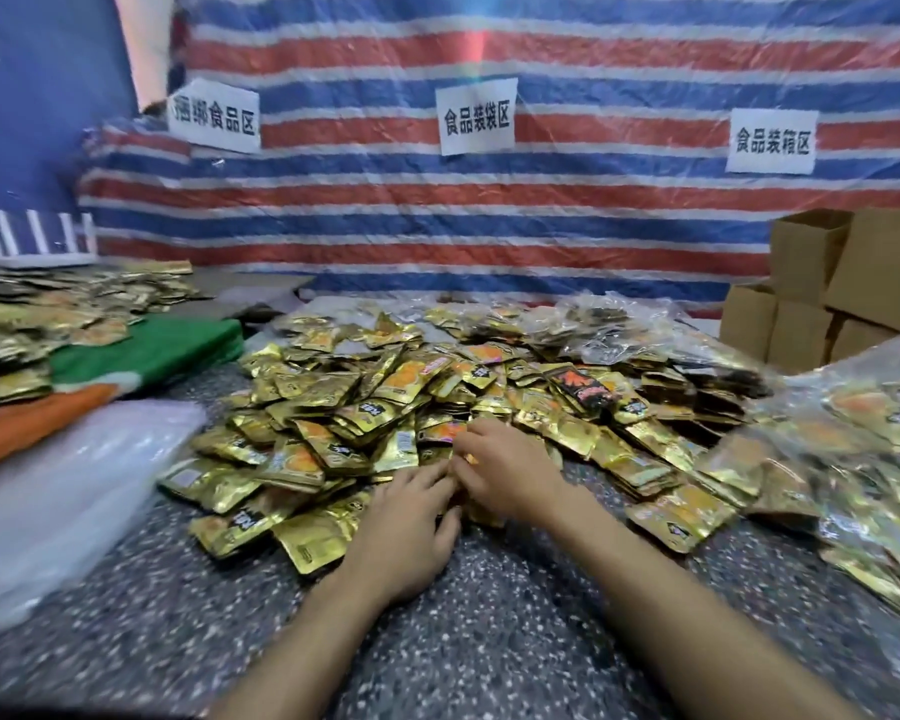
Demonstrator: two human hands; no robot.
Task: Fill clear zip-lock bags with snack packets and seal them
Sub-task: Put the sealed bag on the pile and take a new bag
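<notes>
- A large heap of gold foil snack packets [365, 407] is spread across the middle of the speckled grey tabletop [489, 641].
- The left hand [406, 522] is laid at the heap's near edge. Its fingertips are hidden among the packets and beside the other hand, so it cannot be told whether anything is gripped.
- The right hand [505, 465] is set just beyond the left hand and touches it. Its fingers are curled, and gold foil is seen between them, so a packet appears to be pinched there, though the spot is blurred.
- A single black and red snack packet [588, 387] is seen lying on top of the heap, beyond the right hand.
- Clear zip-lock bags filled with gold packets [863, 459] are piled at the right edge of the tabletop. More filled bags are seen at the back of the heap.
- A stack of flat clear plastic bags [48, 485] is laid at the left, apart from the heap.
- A green and orange sheet [141, 350] is seen beyond that stack, with a second spread of gold packets [48, 304] partly over it.
- Brown cardboard boxes [827, 283] are stacked at the far right.
- A red, white and blue striped tarpaulin [437, 210] is hung behind the tabletop, and three white paper signs [477, 119] with black characters are fixed to it.
</notes>
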